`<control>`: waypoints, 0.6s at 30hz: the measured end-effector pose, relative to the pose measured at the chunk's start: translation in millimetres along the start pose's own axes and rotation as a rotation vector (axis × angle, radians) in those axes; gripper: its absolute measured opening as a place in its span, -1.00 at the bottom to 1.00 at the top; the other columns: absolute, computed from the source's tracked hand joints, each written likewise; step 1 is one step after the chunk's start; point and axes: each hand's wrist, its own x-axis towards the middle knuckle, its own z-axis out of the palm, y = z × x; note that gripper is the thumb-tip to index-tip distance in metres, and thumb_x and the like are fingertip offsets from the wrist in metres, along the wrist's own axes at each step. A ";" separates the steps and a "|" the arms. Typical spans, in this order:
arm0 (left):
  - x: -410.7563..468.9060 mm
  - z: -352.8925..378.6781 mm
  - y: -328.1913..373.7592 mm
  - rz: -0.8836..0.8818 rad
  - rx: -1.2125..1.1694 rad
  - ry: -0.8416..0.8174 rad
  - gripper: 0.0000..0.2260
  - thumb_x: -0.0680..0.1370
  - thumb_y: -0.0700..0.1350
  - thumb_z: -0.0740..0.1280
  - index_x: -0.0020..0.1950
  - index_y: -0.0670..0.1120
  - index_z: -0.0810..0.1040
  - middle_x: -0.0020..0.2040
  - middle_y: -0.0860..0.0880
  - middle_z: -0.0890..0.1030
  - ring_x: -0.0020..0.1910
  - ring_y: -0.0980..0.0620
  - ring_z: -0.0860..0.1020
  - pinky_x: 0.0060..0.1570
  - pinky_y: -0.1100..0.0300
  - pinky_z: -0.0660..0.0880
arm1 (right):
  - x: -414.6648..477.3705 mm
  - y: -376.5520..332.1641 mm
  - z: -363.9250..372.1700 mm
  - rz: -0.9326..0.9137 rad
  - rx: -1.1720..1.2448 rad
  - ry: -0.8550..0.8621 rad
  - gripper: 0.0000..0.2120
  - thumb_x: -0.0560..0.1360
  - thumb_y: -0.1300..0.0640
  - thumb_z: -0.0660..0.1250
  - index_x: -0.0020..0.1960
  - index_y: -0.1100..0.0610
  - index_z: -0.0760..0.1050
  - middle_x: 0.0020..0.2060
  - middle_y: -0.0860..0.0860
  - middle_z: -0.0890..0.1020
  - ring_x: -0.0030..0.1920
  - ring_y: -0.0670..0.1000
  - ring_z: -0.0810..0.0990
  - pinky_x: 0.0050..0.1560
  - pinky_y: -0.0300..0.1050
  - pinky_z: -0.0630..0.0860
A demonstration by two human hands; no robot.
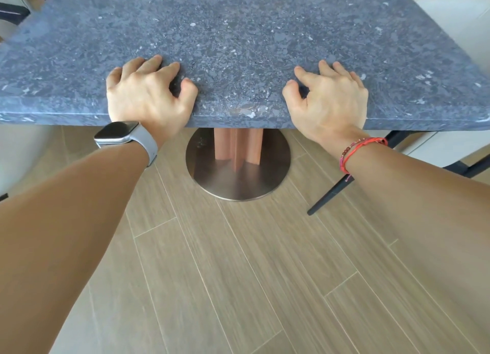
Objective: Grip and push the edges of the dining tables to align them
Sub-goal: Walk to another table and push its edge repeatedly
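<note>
A dining table [238, 30] with a dark grey speckled stone top fills the upper half of the head view. Its near edge [233, 120] runs across the frame in front of me. My left hand [144, 94], with a grey watch on the wrist, lies over that edge left of centre, its bent fingers and thumb pressed on the top. My right hand [328, 99], a red bracelet at the wrist, clasps the same edge right of centre in the same way. No second table is in view.
Under the top stands a reddish-brown pedestal [238, 149] on a round metal base plate [238, 181]. A black chair leg [331, 192] slants down at the right beside pale chair seats [456, 14]. Another dark chair [16, 9] shows at the far left. The floor is wood-look planks [238, 274].
</note>
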 end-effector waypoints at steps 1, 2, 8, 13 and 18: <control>0.0 0.1 0.0 -0.004 -0.004 -0.002 -0.54 0.57 0.17 0.08 0.19 -0.02 0.65 0.19 -0.07 0.65 0.32 -0.21 0.51 0.40 -0.13 0.31 | -0.2 0.2 0.2 -0.003 0.002 -0.001 -0.47 0.52 -0.18 0.03 0.29 -0.04 0.62 0.18 0.22 0.64 0.30 0.29 0.52 0.35 0.21 0.39; -0.4 0.1 0.0 -0.005 -0.003 -0.006 -0.54 0.57 0.17 0.09 0.19 -0.03 0.65 0.20 -0.08 0.65 0.32 -0.21 0.50 0.40 -0.13 0.31 | 0.0 0.1 0.4 -0.006 0.005 -0.002 -0.47 0.52 -0.18 0.03 0.29 -0.05 0.62 0.20 0.22 0.64 0.32 0.29 0.51 0.36 0.21 0.38; -0.2 -0.7 1.6 -0.006 0.016 0.013 -0.61 0.58 0.15 0.09 0.00 -0.06 0.61 -0.02 -0.08 0.62 0.20 -0.24 0.53 0.31 -0.13 0.38 | 1.6 0.9 2.5 -0.013 0.008 0.013 -0.44 0.50 -0.19 0.01 0.27 -0.03 0.63 0.12 0.23 0.65 0.24 0.30 0.54 0.31 0.24 0.41; 0.0 -2.3 3.4 -0.015 0.019 -0.008 -0.61 0.57 0.15 0.09 -0.01 -0.06 0.61 -0.02 -0.07 0.62 0.19 -0.23 0.53 0.30 -0.13 0.38 | 1.8 1.4 2.2 -0.020 0.013 0.011 -0.43 0.50 -0.19 0.00 0.26 -0.02 0.64 0.11 0.22 0.65 0.24 0.30 0.54 0.33 0.24 0.40; 0.2 -2.7 5.2 -0.022 0.024 -0.008 -0.65 0.58 0.13 0.09 -0.10 -0.07 0.54 -0.09 -0.08 0.58 0.12 -0.24 0.53 0.25 -0.13 0.40 | 3.2 2.7 1.4 -0.029 0.023 0.012 -0.43 0.50 -0.20 0.00 0.25 -0.01 0.64 0.07 0.22 0.66 0.19 0.30 0.55 0.29 0.24 0.42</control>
